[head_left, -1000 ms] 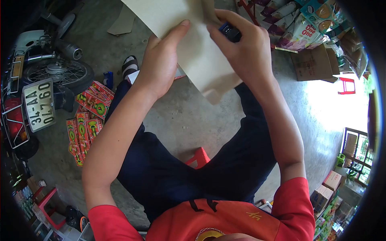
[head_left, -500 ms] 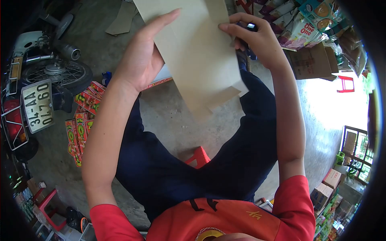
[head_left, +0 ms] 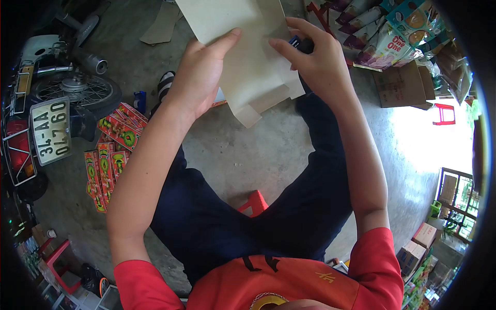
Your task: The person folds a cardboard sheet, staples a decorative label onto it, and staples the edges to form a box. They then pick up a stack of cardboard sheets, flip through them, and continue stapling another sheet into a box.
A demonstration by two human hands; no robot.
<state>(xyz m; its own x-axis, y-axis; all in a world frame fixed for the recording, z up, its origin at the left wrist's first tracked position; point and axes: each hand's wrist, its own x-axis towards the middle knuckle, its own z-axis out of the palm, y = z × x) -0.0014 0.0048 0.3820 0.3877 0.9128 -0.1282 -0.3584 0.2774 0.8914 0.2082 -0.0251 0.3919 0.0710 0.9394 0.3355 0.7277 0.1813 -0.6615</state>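
I hold a flat beige cardboard sheet with folded flaps up in front of me, above my knees. My left hand grips its left side, thumb on the front face. My right hand pinches the sheet's right edge and also keeps a small dark blue object against its fingers; what that object is I cannot tell. I sit on a red plastic stool, in dark blue trousers and a red shirt.
Flat red and green printed cartons lie on the concrete floor at left. A motorbike with a number plate stands at far left. Snack bags and a brown cardboard box sit at upper right. A cardboard scrap lies ahead.
My left hand, which lay open against the sheet half a second ago, now grips it with the thumb on front. The sheet has risen and its lower flaps are folded shorter.
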